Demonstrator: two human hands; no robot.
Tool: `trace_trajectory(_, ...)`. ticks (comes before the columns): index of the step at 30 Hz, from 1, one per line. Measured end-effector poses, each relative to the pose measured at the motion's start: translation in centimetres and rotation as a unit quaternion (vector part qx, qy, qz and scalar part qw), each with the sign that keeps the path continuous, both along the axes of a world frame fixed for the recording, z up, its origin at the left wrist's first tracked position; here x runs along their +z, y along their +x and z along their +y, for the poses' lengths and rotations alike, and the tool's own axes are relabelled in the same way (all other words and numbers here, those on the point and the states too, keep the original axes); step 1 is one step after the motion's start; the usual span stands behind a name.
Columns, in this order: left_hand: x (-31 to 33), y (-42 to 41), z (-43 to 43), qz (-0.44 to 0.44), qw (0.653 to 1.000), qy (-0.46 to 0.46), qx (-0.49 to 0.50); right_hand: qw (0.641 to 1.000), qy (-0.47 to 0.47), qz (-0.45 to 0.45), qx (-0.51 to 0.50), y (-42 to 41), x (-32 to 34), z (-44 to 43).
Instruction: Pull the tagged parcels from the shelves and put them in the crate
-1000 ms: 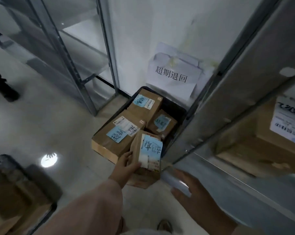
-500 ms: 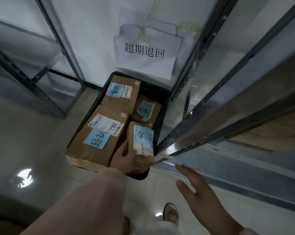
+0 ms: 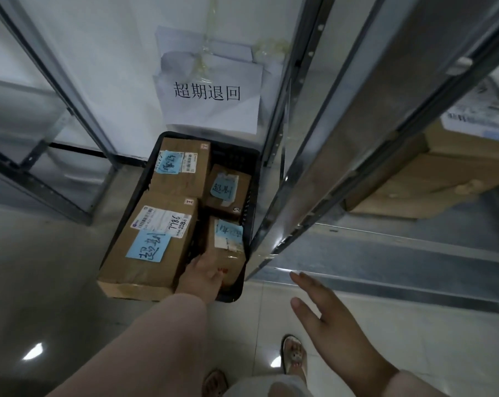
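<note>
Paper sign (image 3: pixel 211 104) on a white wall (image 3: pixel 113 53), pale tiled floor (image 3: pixel 42 282) below.
The sign carries four printed black characters and hangs creased on the wall, held by yellowed tape (image 3: pixel 203 53) at its top. The glossy floor shows bright spots of reflected light (image 3: pixel 33 352). Two sandals (image 3: pixel 294 356) stand on it at the bottom edge.

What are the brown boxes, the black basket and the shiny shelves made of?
The brown boxes look like plain cardboard: matte, with creased edges and tape. The black crate seems to be hard plastic: its wall is a moulded grid of holes. The shelves look like metal, probably steel: grey, shiny, reflecting light, with punched holes in the upright.
</note>
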State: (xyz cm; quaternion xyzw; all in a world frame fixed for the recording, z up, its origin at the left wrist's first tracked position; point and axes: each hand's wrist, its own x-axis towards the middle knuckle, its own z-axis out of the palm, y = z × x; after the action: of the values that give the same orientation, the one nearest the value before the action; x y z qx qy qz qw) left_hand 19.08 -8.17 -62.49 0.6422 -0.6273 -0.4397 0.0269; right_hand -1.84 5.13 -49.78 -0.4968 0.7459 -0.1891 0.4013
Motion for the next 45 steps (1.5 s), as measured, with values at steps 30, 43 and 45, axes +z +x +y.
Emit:
trace_trajectory(30, 34.4, -43.3, 25.0, 0.118, 0.8, -0.457, -0.37, 0.904, -0.17, 0.325, -0.219, -33.5, 21.3, 28.3)
trace_trajectory(43, 33.4, -60.2, 30.4, 0.157, 0.825, -0.392, -0.377, 0.898, -0.161, 0.289, -0.29, -48.3, 20.4, 35.7)
trace_trajectory(45, 32.9, -62.3, 29.5, 0.164, 0.835, -0.374, -0.368, 0.905, -0.155, 0.277, -0.283, -50.5, 19.7, 34.8)
